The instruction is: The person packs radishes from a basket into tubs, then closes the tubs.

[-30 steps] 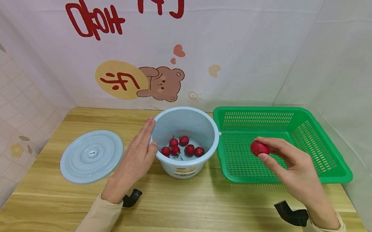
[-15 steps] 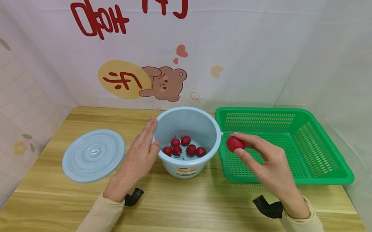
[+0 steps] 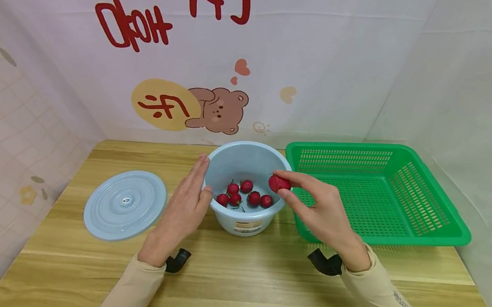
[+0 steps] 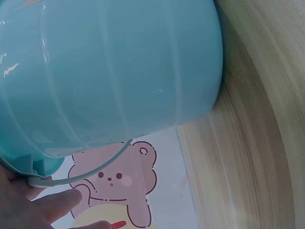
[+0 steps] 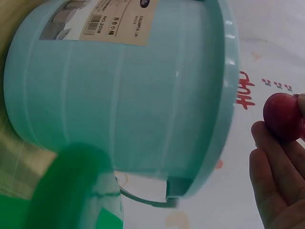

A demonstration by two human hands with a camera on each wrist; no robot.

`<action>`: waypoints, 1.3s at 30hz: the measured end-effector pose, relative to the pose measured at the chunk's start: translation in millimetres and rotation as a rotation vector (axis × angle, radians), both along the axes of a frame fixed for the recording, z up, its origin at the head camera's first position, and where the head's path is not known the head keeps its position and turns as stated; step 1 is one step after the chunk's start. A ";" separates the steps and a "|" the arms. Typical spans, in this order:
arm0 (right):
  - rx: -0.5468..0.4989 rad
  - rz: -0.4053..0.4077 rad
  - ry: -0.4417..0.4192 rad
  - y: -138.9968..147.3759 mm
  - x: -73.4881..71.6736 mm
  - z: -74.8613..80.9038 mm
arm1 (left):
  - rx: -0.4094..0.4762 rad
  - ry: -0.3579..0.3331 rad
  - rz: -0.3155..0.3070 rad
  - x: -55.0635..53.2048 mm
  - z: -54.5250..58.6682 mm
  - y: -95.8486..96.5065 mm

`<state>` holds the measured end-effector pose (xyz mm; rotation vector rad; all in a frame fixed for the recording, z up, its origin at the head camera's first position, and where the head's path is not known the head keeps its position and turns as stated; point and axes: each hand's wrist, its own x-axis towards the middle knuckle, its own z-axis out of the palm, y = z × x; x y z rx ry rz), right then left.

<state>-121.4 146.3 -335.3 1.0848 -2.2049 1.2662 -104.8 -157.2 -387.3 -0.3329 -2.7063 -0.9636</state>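
A light-blue bucket (image 3: 252, 159) stands upright on the table in the head view, several small red radishes (image 3: 254, 198) lying on its bottom. My left hand (image 3: 179, 217), fingers extended, rests against the bucket's left rim, near the handle joint in the left wrist view. Between thumb and fingertips my right hand (image 3: 323, 214) pinches another radish (image 3: 278, 183) above the bucket's right rim. That radish (image 5: 282, 117) also shows in the right wrist view, held beyond the rim with part of it cut off by the frame edge.
To the right of the bucket sits a green perforated basket (image 3: 359, 203), its near left corner partly behind my right hand. A round blue lid (image 3: 125, 205) lies flat on the wooden table (image 3: 230, 284) at the left. Cloth-covered walls (image 3: 340, 62) bound the back and sides.
My right hand has carried the radish leftward, from over the green basket to the bucket's right rim. The left hand has stayed at the bucket; the head view shifted slightly.
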 end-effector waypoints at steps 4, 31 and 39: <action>0.027 -0.005 -0.011 -9.3 -4.0 -3.8 | 0.000 0.010 0.001 -0.3 0.1 0.6; 0.297 -0.001 0.028 -38.0 -17.2 -16.9 | -0.010 0.022 0.008 -0.9 -0.3 -0.9; 0.135 -0.016 0.038 -33.9 0.9 -18.7 | -0.033 0.043 0.024 2.4 4.1 -2.2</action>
